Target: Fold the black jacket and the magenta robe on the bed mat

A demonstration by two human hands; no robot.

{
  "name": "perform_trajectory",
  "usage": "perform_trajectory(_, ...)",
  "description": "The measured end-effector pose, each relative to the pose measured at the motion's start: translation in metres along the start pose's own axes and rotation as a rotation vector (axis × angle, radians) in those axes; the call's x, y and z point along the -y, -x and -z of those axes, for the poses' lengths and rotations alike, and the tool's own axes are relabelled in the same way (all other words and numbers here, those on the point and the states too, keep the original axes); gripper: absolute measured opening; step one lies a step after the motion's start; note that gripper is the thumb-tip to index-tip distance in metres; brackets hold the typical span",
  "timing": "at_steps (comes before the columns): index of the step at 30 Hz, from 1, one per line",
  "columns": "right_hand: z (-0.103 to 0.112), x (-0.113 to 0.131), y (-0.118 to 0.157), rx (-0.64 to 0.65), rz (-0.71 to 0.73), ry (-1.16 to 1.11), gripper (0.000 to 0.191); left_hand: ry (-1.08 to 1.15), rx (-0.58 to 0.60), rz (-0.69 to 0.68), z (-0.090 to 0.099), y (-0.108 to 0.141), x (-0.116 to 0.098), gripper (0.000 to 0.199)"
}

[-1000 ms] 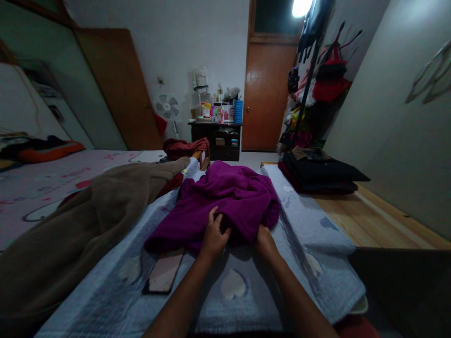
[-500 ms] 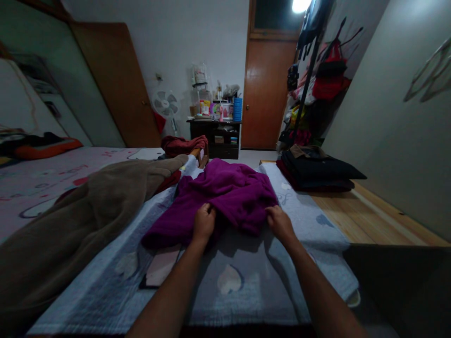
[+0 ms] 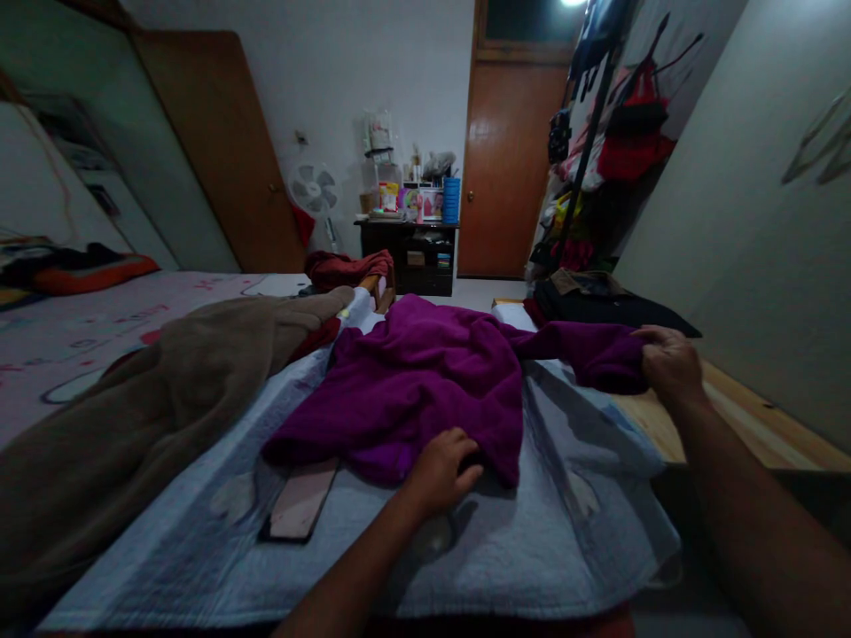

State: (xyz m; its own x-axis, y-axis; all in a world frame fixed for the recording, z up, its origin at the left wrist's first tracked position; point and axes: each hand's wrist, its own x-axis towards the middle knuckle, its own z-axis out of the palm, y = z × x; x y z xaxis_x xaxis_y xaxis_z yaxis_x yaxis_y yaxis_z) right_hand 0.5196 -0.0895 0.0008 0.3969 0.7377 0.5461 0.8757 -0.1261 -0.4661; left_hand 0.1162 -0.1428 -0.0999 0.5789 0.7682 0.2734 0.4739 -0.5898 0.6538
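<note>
A purple long-sleeved top [image 3: 425, 381] lies spread and wrinkled on the blue-grey bedding. My right hand [image 3: 673, 365] is closed on the end of one sleeve [image 3: 591, 350], holding it stretched out to the right in the air. Over the near edge of the top rests my left hand [image 3: 447, 468], fingers apart, touching the cloth without gripping it. A pinkish, dark-edged flat object [image 3: 302, 503], looking like a phone, sticks out from under the top's left corner.
A brown fleecy garment [image 3: 192, 381] covers the left side of the bed. Folded dark clothes [image 3: 618, 306] are stacked at the right on a wooden board [image 3: 724, 416]. Reddish cloth [image 3: 349, 268] lies beyond, before a dark cabinet [image 3: 425, 266].
My right hand has moved right, pulling the sleeve out from the body of the top. My left hand has let go and shifted right along the near edge, which now lies flatter.
</note>
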Motion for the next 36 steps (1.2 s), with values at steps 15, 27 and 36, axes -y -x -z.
perform_trajectory(15,-0.061,0.094,0.155,0.817,0.396,-0.161,0.046,-0.511,-0.04,0.248,0.042,0.035,0.069,0.06)
perform_trajectory(27,-0.103,0.096,0.209,0.872,0.355,-0.13,0.057,-0.64,-0.039,0.424,0.044,0.028,0.105,0.034)
perform_trajectory(36,-0.1,0.086,0.202,0.753,0.182,-0.405,0.035,-0.692,-0.09,0.361,0.087,0.05,0.092,0.038)
